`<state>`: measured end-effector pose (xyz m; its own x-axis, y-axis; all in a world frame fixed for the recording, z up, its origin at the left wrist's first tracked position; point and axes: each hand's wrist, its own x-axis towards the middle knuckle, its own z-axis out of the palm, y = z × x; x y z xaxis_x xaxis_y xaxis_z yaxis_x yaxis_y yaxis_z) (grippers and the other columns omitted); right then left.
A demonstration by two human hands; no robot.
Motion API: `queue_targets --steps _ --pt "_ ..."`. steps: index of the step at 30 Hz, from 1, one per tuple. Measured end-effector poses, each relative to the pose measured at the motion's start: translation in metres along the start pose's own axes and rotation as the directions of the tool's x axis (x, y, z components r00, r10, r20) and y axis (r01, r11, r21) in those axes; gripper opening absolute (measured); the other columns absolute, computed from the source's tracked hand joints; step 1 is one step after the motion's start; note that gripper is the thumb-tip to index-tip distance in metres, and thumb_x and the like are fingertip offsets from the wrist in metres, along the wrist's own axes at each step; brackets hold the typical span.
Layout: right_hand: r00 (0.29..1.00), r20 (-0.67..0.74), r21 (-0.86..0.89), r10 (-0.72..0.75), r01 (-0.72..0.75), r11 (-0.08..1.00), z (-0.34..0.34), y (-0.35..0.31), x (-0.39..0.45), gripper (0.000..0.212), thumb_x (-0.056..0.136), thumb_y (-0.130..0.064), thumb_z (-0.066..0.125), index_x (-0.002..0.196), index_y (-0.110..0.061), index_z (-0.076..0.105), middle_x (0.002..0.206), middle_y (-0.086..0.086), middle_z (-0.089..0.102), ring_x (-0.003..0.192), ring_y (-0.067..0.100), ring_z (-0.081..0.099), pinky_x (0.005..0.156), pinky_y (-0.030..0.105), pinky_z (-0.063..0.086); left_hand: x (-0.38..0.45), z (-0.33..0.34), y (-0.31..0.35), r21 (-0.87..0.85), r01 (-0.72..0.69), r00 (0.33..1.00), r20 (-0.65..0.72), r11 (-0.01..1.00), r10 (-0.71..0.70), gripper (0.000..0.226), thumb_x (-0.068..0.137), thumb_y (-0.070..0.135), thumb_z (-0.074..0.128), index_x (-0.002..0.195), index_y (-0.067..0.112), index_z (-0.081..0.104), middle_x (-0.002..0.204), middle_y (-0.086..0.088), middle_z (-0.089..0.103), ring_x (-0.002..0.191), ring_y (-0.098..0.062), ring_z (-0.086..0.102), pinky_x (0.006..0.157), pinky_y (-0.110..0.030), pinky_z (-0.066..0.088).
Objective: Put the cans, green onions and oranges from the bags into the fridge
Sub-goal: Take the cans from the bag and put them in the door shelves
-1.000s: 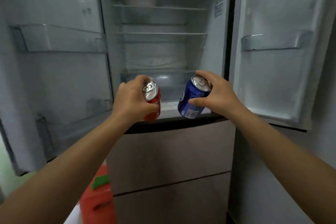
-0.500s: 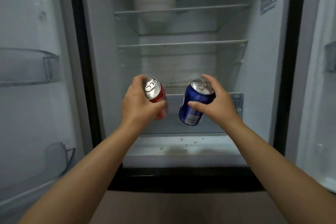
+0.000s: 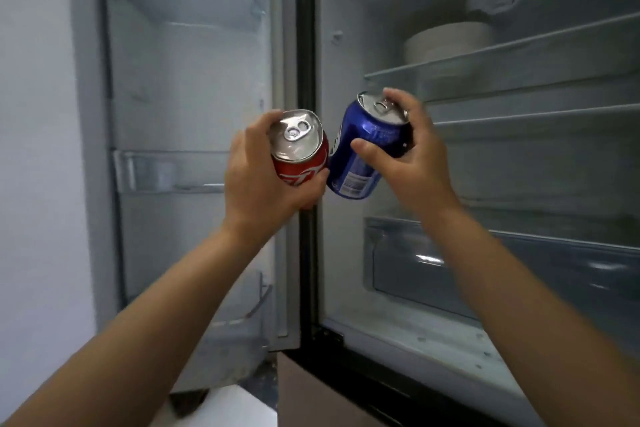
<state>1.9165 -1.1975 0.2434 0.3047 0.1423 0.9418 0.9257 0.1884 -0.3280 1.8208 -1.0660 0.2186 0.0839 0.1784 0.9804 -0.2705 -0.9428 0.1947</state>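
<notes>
My left hand (image 3: 256, 180) grips a red can (image 3: 301, 152), silver top tilted toward me. My right hand (image 3: 412, 163) grips a blue can (image 3: 363, 149), leaning left so its lower side nearly touches the red one. Both cans hang in the air in front of the open fridge (image 3: 346, 253), at the dark strip between the left door and the main compartment. The left door's clear shelf (image 3: 169, 172) lies just left of my left hand. No green onions, oranges or bags are in view.
Inside the fridge are glass shelves (image 3: 519, 114), a stack of white bowls (image 3: 446, 42) on the top one, and a clear drawer (image 3: 519, 263) below. The white fridge floor (image 3: 433, 340) shows a few specks. A lower door bin (image 3: 249, 305) sits near my left forearm.
The view has swung left and moved closer, so the left door now fills the left half. Both cans have risen and shifted toward the door; the blue can tilts more to the left.
</notes>
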Motion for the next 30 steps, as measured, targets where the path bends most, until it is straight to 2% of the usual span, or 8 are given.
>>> queue_targets --steps 3,7,10,14,17,22,28,30 --pt "0.994 -0.035 0.103 -0.107 0.11 0.989 0.029 -0.013 0.009 0.06 0.065 -0.039 0.067 0.118 -0.021 0.044 0.108 -0.018 0.047 0.102 0.005 0.051 0.091 0.01 0.044 0.021 -0.032 -0.005 0.103 -0.068 0.991 -0.104 0.992 0.079 0.067 0.058 0.043 0.063 0.114 0.021 0.033 0.106 -0.001 0.048 0.099 -0.02 0.053 0.083 -0.026 0.043" --pt "0.984 -0.114 0.211 -0.137 0.159 0.965 0.064 -0.035 0.029 0.064 0.066 -0.036 0.07 0.121 -0.015 0.045 0.114 -0.008 0.046 0.102 -0.001 0.049 0.09 0.004 0.042 0.054 -0.065 -0.007 0.194 -0.128 0.976 -0.151 0.973 0.158 0.07 0.059 0.043 0.065 0.116 0.016 0.036 0.11 -0.017 0.058 0.099 -0.018 0.053 0.086 -0.015 0.04" --pt "0.983 -0.115 0.214 -0.141 0.163 0.963 0.093 -0.051 0.046 0.062 0.07 -0.025 0.07 0.125 -0.009 0.046 0.123 0.003 0.051 0.103 0.0 0.047 0.086 0.0 0.039 0.08 -0.085 -0.016 0.186 -0.028 0.983 -0.175 0.982 0.061 0.079 0.059 0.043 0.065 0.123 0.002 0.044 0.116 -0.016 0.059 0.101 -0.023 0.056 0.084 -0.031 0.045" --pt "0.994 -0.038 0.178 -0.1 0.105 0.978 0.133 -0.055 0.059 0.058 0.078 -0.016 0.071 0.128 -0.006 0.045 0.13 0.014 0.05 0.109 0.015 0.047 0.092 0.023 0.045 0.106 -0.097 -0.042 0.222 0.214 0.975 -0.107 0.951 -0.195 0.067 0.076 0.025 0.075 0.128 0.003 0.04 0.123 -0.014 0.054 0.102 -0.024 0.054 0.082 -0.026 0.039" --pt "0.998 0.063 0.135 0.012 -0.02 0.991 0.16 -0.05 0.068 0.052 0.082 -0.018 0.067 0.129 -0.009 0.047 0.129 0.014 0.052 0.112 0.021 0.051 0.1 0.036 0.044 0.119 -0.106 -0.068 0.228 0.401 0.914 -0.031 0.887 -0.405 0.06 0.081 0.03 0.069 0.127 0.003 0.042 0.123 -0.017 0.056 0.106 -0.029 0.057 0.087 -0.033 0.044" --pt "0.895 0.369 -0.134 0.249 -0.213 0.968 0.185 -0.046 0.079 0.052 0.091 -0.029 0.054 0.137 -0.011 0.038 0.137 0.012 0.048 0.122 0.027 0.049 0.098 0.032 0.04 0.125 -0.106 -0.104 0.357 0.499 0.797 0.169 0.79 -0.58 0.057 0.084 0.043 0.061 0.121 0.002 0.048 0.123 -0.02 0.056 0.11 -0.035 0.057 0.09 -0.037 0.049" --pt "0.791 0.416 -0.424 0.448 -0.268 0.865 0.19 -0.045 0.092 0.048 0.097 -0.035 0.037 0.136 -0.007 0.038 0.143 0.016 0.041 0.129 0.029 0.042 0.101 0.032 0.035 0.143 -0.094 -0.121 0.461 0.519 0.664 0.312 0.72 -0.679 0.059 0.085 0.044 0.057 0.124 0.0 0.051 0.121 -0.02 0.06 0.1 -0.033 0.06 0.076 -0.028 0.045" --pt "0.78 0.425 -0.459 0.46 -0.253 0.852 0.193 -0.04 0.091 0.038 0.099 -0.03 0.031 0.118 -0.004 0.052 0.133 0.017 0.05 0.121 0.026 0.046 0.092 0.03 0.035 0.144 -0.089 -0.126 0.496 0.524 0.608 0.351 0.692 -0.712 0.06 0.087 0.043 0.053 0.129 0.0 0.047 0.127 -0.02 0.056 0.105 -0.034 0.059 0.079 -0.031 0.046"
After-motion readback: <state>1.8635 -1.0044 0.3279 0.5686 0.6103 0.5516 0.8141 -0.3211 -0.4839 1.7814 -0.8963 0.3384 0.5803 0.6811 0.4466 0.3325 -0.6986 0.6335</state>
